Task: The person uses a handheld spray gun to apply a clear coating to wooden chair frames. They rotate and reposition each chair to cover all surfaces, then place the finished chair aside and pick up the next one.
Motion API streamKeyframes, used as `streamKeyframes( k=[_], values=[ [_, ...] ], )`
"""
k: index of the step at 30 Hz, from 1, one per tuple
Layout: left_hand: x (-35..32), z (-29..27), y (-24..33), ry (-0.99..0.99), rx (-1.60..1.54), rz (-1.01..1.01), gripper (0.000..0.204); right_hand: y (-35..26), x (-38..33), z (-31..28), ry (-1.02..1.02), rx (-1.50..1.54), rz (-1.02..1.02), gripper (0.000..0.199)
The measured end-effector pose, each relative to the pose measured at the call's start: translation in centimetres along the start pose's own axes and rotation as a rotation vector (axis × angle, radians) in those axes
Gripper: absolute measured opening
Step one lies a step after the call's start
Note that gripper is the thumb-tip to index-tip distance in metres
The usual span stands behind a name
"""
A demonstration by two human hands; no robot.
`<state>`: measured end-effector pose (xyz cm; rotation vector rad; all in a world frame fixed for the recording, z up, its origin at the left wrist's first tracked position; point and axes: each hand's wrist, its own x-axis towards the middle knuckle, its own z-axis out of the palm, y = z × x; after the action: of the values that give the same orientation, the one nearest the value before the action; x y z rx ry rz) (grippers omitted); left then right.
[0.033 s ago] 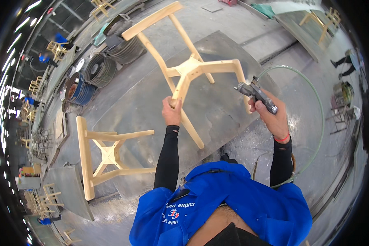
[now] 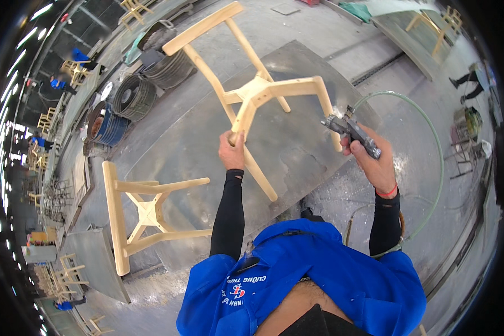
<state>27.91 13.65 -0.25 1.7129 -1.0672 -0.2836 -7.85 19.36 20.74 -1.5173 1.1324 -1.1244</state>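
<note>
Chair frame, second, pale wood (image 2: 148, 213): at left, untouched. Left hand (image 2: 231, 152): fingers closed round the near corner of the held frame; forearm extended forward from the lower edge, wrist nearly straight. Chair frame, held, pale wood (image 2: 253, 89): centre, tilted above a grey board (image 2: 302, 140); whether it touches the board, cannot tell. Handling, judged: stiff, fairly light for its bulk, smooth, perhaps slippery if wet; best held at a leg or corner joint. Spray gun, metal (image 2: 350, 131): nozzle leftward, beside the far leg. Right hand (image 2: 378, 165): fingers wrapped round the gun's handle, forearm raised. Hose, green (image 2: 441, 151): looped at right.
</note>
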Motion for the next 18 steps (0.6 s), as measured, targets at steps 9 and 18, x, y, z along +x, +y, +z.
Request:
streamKeyframes(
  k=[9, 18],
  values=[
    [7.3, -0.2, -1.8, 0.073, -0.083, 0.291, 0.039, -0.9, -7.7, -1.6, -0.024, 0.154, 0.088, 0.061],
    [8.0, -1.2, -0.2, -0.065, -0.331, -0.157, 0.066, -0.7, -8.8, -1.6, 0.015, 0.199, 0.088, 0.062]
  ],
)
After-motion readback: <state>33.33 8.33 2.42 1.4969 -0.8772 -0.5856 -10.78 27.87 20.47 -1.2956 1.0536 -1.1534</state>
